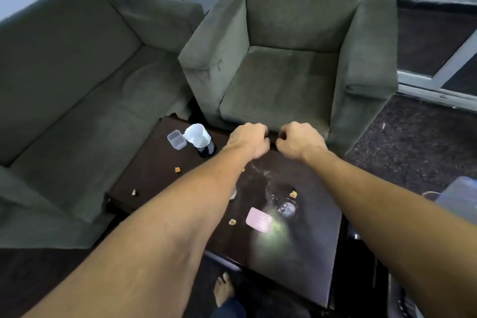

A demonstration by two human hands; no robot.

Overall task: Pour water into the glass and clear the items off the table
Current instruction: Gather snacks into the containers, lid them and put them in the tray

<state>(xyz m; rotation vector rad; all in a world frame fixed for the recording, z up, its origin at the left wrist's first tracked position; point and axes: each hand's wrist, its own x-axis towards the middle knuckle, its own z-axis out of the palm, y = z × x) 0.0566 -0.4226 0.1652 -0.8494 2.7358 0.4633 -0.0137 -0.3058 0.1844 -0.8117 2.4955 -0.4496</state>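
While both arms reach across the dark table [296, 245], the left hand [249, 141] and right hand [299, 141] sit curled at its far edge, knuckles up; whether they grip the edge cannot be told. The glass [287, 208] stands nearer the near-right corner, behind the right hand. The jug [200, 141] and clear box [176, 139] occupy the far-left corner, closer to the left hand. Crumbs [177, 169] dot the glossy surface; green armchairs [291, 59] surround it.
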